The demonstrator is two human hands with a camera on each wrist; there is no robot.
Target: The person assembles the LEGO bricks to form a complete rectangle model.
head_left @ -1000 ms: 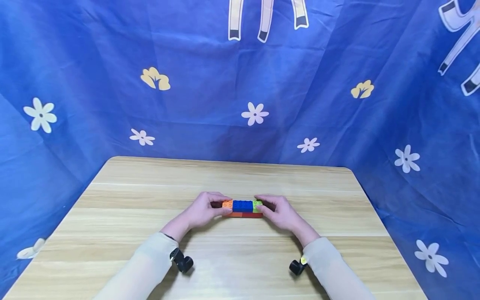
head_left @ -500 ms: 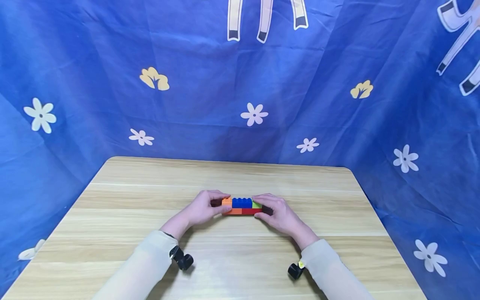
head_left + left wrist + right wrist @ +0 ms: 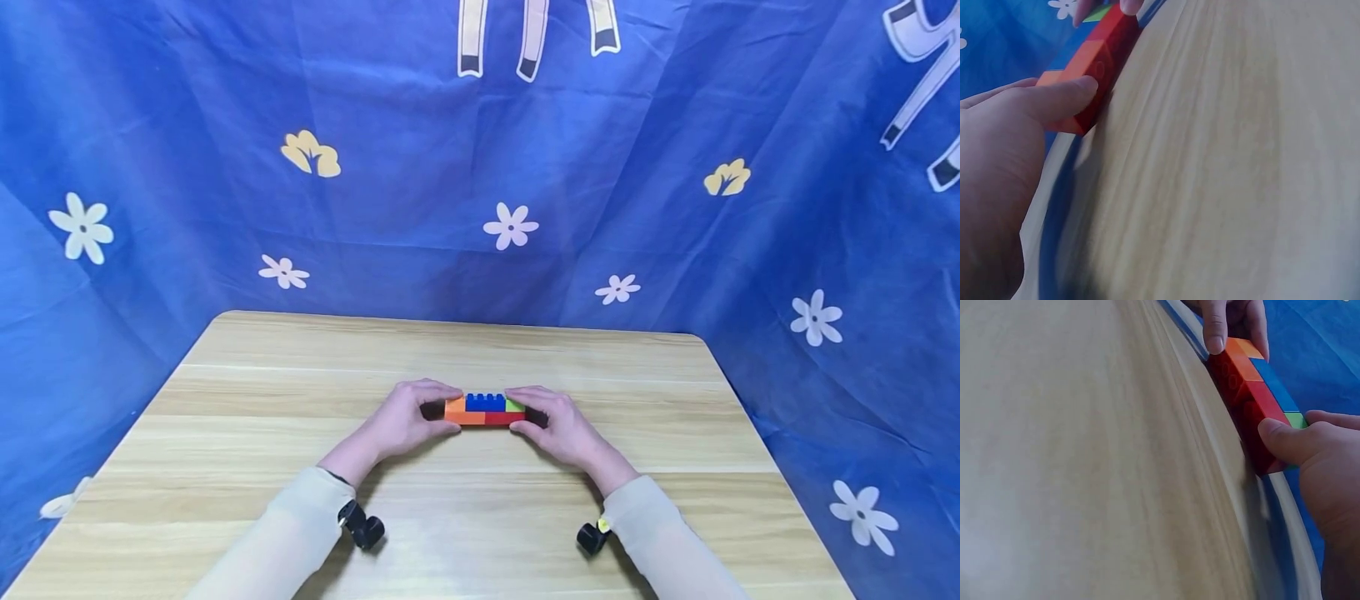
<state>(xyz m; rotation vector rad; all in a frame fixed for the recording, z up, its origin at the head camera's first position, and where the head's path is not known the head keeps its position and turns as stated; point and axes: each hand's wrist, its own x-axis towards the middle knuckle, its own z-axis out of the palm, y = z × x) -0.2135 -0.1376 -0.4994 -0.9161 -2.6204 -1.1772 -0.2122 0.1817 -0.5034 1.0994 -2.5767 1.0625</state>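
A two-layer row of joined toy building bricks is held between both hands in the head view. Its upper layer runs from an orange brick [image 3: 454, 405] through a blue brick [image 3: 485, 404] to a lime green brick [image 3: 513, 407]. Beneath lie a second orange brick [image 3: 471, 419] and a red brick [image 3: 501, 418]. My left hand [image 3: 401, 422] pinches the orange end, thumb at the lower near edge. At the green-and-red end, my right hand [image 3: 562, 427] pinches likewise. Both wrist views show the row tilted, its hollow underside partly visible.
A light wood-grain table [image 3: 480, 517] lies under the hands. Behind it and along its sides hangs a blue cloth [image 3: 405, 183] printed with flowers and animal legs. Small black wrist cameras [image 3: 365, 527] sit by the sleeves.
The brick row has tipped so its studded top turns away and its near side shows more. First the right thumb, then the left, has shifted down to the lower layer.
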